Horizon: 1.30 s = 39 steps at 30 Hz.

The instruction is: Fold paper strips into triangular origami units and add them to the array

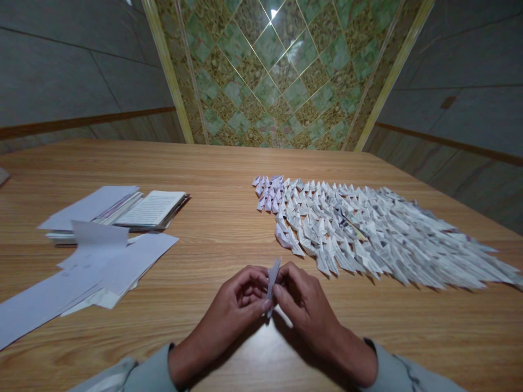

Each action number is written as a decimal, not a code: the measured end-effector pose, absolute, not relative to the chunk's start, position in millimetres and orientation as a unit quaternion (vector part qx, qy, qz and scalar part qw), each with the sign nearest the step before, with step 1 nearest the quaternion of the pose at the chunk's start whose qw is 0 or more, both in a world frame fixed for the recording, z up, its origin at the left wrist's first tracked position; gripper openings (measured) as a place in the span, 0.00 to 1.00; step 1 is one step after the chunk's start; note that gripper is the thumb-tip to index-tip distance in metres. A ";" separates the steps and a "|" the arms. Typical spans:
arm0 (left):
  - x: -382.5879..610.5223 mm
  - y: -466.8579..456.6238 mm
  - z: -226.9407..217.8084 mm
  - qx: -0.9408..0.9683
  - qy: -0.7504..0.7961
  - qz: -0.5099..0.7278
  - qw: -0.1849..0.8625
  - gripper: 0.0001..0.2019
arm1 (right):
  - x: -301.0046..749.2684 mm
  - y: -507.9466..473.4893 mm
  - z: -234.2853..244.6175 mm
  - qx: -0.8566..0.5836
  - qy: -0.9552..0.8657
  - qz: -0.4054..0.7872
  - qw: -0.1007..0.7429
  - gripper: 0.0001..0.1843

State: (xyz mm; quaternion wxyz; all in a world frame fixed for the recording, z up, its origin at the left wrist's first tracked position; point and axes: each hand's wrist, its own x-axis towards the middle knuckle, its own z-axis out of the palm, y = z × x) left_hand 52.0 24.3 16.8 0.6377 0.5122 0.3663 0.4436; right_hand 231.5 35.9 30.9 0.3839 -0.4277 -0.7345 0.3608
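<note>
A small folded piece of paper [273, 276] stands on edge between my two hands, just above the near part of the table. My left hand [241, 299] pinches it low down, with the thumb along its near side and the other fingers curled. From the other side my right hand [304, 305] grips the same paper, thumb and forefinger against its edge. Several folded paper boats [322, 218] stand in packed rows beyond my right hand, some purple at the left end, most white or printed.
Loose white sheets [139, 261] lie overlapping on the left of the wooden table [220, 218]. Behind them are a stack of papers [93, 204] and an open book with printed pages [153, 208]. A green tiled wall [269, 81] rises past the far edge.
</note>
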 end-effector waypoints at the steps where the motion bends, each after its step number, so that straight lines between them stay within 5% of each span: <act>1: 52.2 24.4 17.3 0.509 0.366 0.445 0.639 0.11 | 231.7 36.1 30.4 -0.428 -0.735 0.356 0.386 0.08; 22: 53.0 23.0 24.1 0.537 0.391 0.459 0.590 0.05 | 230.9 36.8 29.2 -0.445 -0.719 0.376 0.379 0.08; 28: 57.8 22.7 29.1 0.543 0.452 0.464 0.535 0.05 | 228.5 37.3 22.9 -0.447 -0.755 0.250 0.409 0.02; 34: 62.8 14.2 14.7 0.660 0.465 0.439 0.395 0.22 | 221.3 37.7 16.7 -0.481 -0.754 0.217 0.392 0.15; 39: 64.6 10.9 12.0 0.705 0.450 0.431 0.339 0.31 | 221.2 40.3 15.9 -0.484 -0.757 0.226 0.377 0.13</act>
